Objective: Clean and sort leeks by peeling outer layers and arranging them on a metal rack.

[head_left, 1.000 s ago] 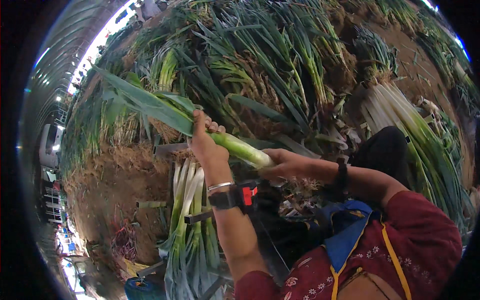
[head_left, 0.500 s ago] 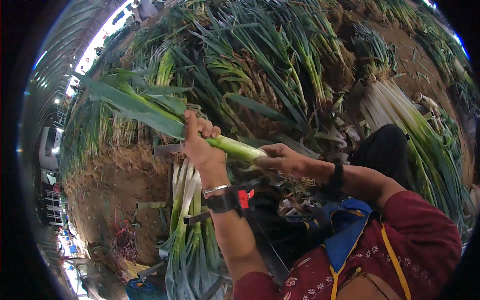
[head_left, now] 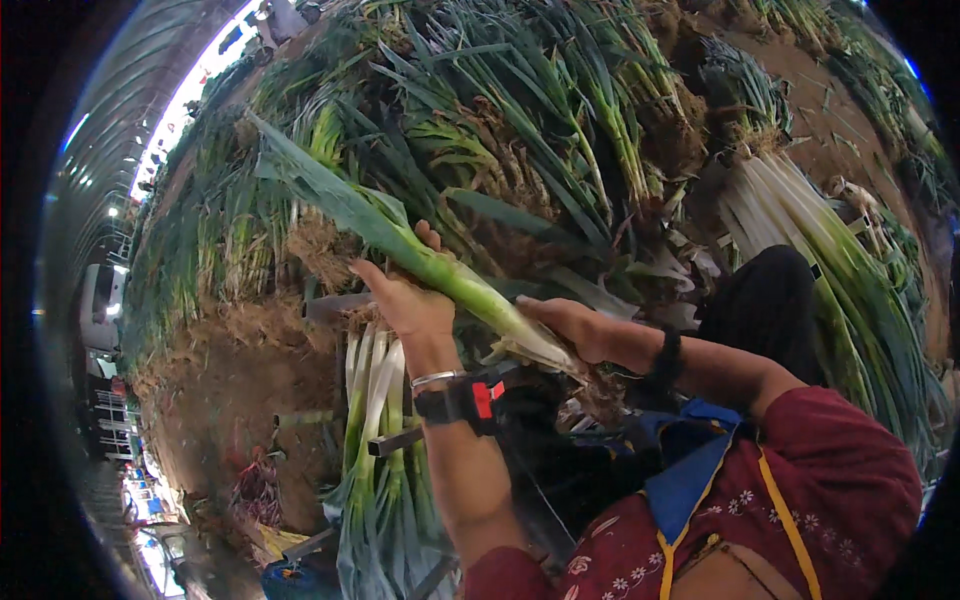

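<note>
A single leek (head_left: 475, 292) slants across in front of me, its green leaves toward the upper left and its roots (head_left: 600, 398) toward the lower right. My left hand (head_left: 408, 305) holds it near the middle, the thumb on one side and fingertips showing past the other. Along the pale shaft lies my right hand (head_left: 575, 325), its visible fingers stretched out and not wrapped round. Part of that hand's fingers is hard to make out. Below my left wrist, a bundle of trimmed leeks (head_left: 375, 375) rests with white ends up, beside a metal bar (head_left: 395, 441).
Untrimmed leeks (head_left: 560, 110) with soil on their roots are heaped ahead. A second bundle of clean leeks (head_left: 790, 215) lies at the right, beyond my dark-clothed knee (head_left: 765, 300). Brown soil (head_left: 215, 400) stretches at the left, with a reddish tangle (head_left: 258, 490) on it.
The leek has shifted down and right, bringing its root end into view. My left fingers have loosened around it. My right hand has moved slightly right from the shaft's end, its fingers straighter.
</note>
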{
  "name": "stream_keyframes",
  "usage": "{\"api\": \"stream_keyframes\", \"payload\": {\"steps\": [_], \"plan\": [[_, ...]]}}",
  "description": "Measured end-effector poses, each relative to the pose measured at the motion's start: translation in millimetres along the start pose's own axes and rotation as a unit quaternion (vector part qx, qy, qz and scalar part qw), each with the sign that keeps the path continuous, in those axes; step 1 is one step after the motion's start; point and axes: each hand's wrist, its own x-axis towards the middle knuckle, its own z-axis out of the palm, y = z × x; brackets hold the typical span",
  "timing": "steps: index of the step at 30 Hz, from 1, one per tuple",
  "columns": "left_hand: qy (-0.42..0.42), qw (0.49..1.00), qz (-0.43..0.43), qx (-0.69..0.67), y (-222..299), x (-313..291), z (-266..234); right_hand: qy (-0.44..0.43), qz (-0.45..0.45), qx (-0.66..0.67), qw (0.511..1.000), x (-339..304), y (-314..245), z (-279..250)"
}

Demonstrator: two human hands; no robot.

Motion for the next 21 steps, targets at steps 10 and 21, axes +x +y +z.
{"api": "stream_keyframes", "payload": {"steps": [10,21], "plan": [[-0.228,0.96,-0.056,-0.155,14,11,-25,0.01,0.064,0.052,0.997,-2,9,-8],[-0.223,0.934,-0.003,-0.281,45,16,-60,0.002,-0.017,-0.001,1.0,-51,-37,12]]}}
